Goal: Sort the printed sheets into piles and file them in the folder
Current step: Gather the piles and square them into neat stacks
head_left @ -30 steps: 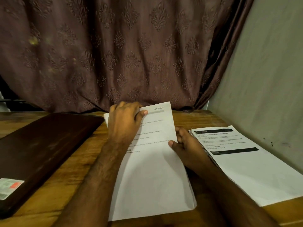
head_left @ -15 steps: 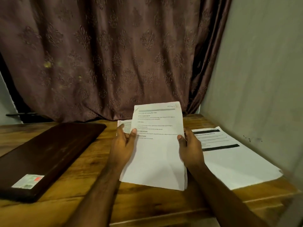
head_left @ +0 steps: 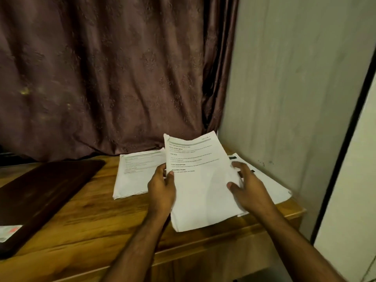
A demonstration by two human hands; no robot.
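Observation:
I hold a stack of white printed sheets (head_left: 201,184) tilted up above the wooden table (head_left: 97,218). My left hand (head_left: 161,187) pinches its left edge, thumb on top. On the stack's right edge, my right hand (head_left: 247,189) has its thumb on the front and its fingers spread behind. A second pile of printed sheets (head_left: 136,176) lies flat on the table to the left of the held stack. A third pile with black bars (head_left: 272,186) lies to the right, partly hidden by my right hand. The dark brown folder (head_left: 46,192) lies closed at the left.
A brown patterned curtain (head_left: 114,78) hangs behind the table. A grey wall (head_left: 284,98) stands close on the right, touching the table's right side. The table's front edge (head_left: 183,253) runs below my forearms. A white label (head_left: 9,233) sticks to the folder's near corner.
The stack was lifted off the table and raised between both hands, uncovering the pile lying beneath it at the left. My left hand moved from the top edge to the left edge.

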